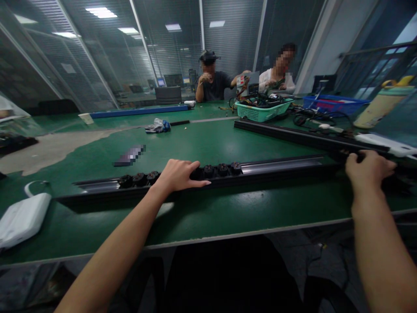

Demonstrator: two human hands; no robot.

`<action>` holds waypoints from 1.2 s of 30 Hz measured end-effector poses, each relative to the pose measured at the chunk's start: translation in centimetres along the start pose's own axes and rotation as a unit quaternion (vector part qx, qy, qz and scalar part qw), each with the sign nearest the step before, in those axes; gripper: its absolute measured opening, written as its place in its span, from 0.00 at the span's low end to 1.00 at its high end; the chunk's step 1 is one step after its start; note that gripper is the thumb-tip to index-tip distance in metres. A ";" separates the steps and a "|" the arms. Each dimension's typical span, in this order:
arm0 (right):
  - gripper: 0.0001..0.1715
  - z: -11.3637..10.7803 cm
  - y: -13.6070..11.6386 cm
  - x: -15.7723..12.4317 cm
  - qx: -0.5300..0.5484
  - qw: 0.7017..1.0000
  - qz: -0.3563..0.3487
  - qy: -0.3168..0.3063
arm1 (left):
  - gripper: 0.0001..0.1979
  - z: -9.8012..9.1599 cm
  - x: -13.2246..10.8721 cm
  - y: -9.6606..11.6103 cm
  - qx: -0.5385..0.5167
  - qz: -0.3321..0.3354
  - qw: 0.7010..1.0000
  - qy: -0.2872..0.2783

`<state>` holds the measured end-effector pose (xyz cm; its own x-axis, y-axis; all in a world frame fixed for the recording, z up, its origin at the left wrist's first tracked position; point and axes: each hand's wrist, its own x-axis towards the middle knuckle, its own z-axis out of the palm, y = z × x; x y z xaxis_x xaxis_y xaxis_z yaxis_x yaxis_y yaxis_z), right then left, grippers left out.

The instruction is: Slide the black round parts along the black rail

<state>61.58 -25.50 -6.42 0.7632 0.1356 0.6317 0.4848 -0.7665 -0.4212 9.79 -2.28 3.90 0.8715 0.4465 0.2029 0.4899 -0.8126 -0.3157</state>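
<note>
A long black rail [280,167] lies across the green table [202,213] in front of me, with several small black round parts [221,168] set in its channel. My left hand [179,175] rests on the rail's middle, fingers laid over it and pointing right. My right hand [368,169] is closed over the rail near its right end, and what its fingers hold there is hidden.
A second black rail [293,135] lies behind. A teal basket [260,111] of cables, a blue bin [332,104], a bottle [381,108] and a white device [22,219] stand around. Two people sit at the far side.
</note>
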 end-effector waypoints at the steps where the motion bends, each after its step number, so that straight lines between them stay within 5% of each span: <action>1: 0.26 -0.4 -0.7 -0.4 0.004 1.000 0.002 0.025 | 0.39 0.0 0.0 0.0 0.001 0.000 1.000 0.001; 4: 0.28 -2.1 -4.0 -1.8 0.050 0.993 -0.107 0.032 | 0.39 0.0 0.0 0.0 0.001 0.002 1.000 0.003; 7: 0.29 -4.1 -7.9 -3.7 0.115 0.966 -0.228 -0.034 | 0.39 0.1 0.0 0.0 0.001 0.003 1.000 0.001; 14: 0.22 -8.5 -16.6 -8.9 0.275 0.799 -0.444 -0.298 | 0.38 0.0 -0.1 0.0 -0.002 -0.001 1.000 -0.001; 21: 0.27 -8.9 -23.0 -13.0 0.313 0.711 -0.522 -0.352 | 0.38 0.1 -0.2 0.0 -0.002 -0.003 1.000 -0.001; 23: 0.25 -8.3 -23.8 -13.9 0.320 0.708 -0.524 -0.349 | 0.39 0.1 -0.2 0.0 0.001 0.000 1.000 0.001; 28: 0.20 -7.6 -24.1 -15.3 0.288 0.759 -0.489 -0.320 | 0.40 0.0 -0.2 0.1 0.003 0.003 1.000 -0.001; 36: 0.17 -7.9 -24.1 -15.2 0.301 0.764 -0.456 -0.342 | 0.39 0.0 -0.1 0.2 0.003 0.003 1.000 0.001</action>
<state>34.92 -14.04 -0.75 -0.0647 0.8956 0.4402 0.9000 0.2429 -0.3618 9.77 -2.46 3.78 0.8742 0.4410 0.2030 0.4850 -0.8131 -0.3220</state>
